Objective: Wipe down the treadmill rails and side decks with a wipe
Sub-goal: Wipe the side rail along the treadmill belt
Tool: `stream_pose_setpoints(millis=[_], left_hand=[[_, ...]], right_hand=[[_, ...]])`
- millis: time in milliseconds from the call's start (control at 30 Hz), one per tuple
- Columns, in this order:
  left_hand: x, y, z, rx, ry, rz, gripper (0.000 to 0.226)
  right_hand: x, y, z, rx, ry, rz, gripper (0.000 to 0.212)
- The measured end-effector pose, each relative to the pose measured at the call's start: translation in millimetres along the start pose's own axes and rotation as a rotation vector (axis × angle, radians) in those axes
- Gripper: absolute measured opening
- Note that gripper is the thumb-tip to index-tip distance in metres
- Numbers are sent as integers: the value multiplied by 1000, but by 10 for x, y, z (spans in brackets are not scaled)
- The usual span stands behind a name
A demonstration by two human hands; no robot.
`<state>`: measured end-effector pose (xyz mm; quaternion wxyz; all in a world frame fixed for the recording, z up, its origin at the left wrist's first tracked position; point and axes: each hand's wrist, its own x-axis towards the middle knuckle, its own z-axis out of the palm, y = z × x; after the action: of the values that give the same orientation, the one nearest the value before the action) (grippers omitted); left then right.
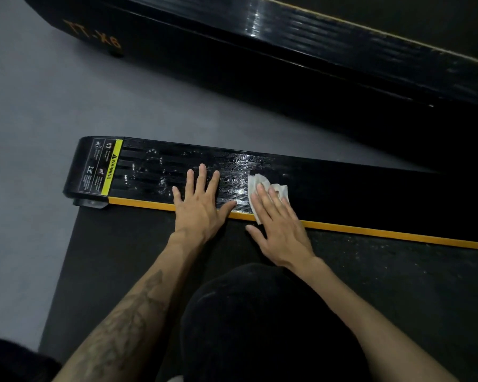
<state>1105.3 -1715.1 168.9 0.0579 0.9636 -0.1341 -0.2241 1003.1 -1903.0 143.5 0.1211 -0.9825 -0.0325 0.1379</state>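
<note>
Left hand [198, 201]: laid flat, palm down, fingers spread wide, holding nothing; fingertips on the ribbed black plastic side deck [193, 172], heel of the palm over the orange trim strip [370, 230] along the deck's near edge.

Right hand [279, 224]: likewise flat and opened out, fingers together, pressed down on the crumpled white wipe [260, 186]. Wipe pinned between fingers and deck rather than gripped; folds visible beyond the fingertips and to their left, one corner hanging across the orange strip.

Position on deck: both hands just beside each other, roughly mid-length of the visible deck, well apart from its left end. At that left end, a black and yellow warning label [102, 166]. Between label and left hand, wet streaks and droplets shining on the ribs; a glossy patch near the wipe.

Near side of the strip: dark textured running belt [384, 271], with a black-clad knee [260, 312] on it.

Beyond the deck's far edge: grey floor [39, 106], then a second glossy black treadmill frame [287, 37] bearing orange lettering.
</note>
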Motion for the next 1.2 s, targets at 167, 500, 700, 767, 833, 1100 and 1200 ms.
stream_pose_setpoints(millis=[167,500,700,767,833,1100,1200], left_hand=[[1,4,-23,-21,-10,-1,85],[0,5,-17,-22,0,-6,85],[-1,3,-16,-23,-6,-2,85],[-6,11,-15,-17,1,-5,85],[-6,21,-17,-19,-1,-7,85],[-11,21,-39,-53,4,1,85],[-3,23,-52,-48,-18,-4,85]], right_hand=[[86,237,-66,-38,53,97,74],[107,142,-67,10,27,7,77],[120,432,-127,-19,67,128,74],[332,313,-128,-13,84,204,76],[500,193,-147,26,72,239,79],[306,147,-206,8,99,38,79],[261,246,-260,96,128,-43,70]])
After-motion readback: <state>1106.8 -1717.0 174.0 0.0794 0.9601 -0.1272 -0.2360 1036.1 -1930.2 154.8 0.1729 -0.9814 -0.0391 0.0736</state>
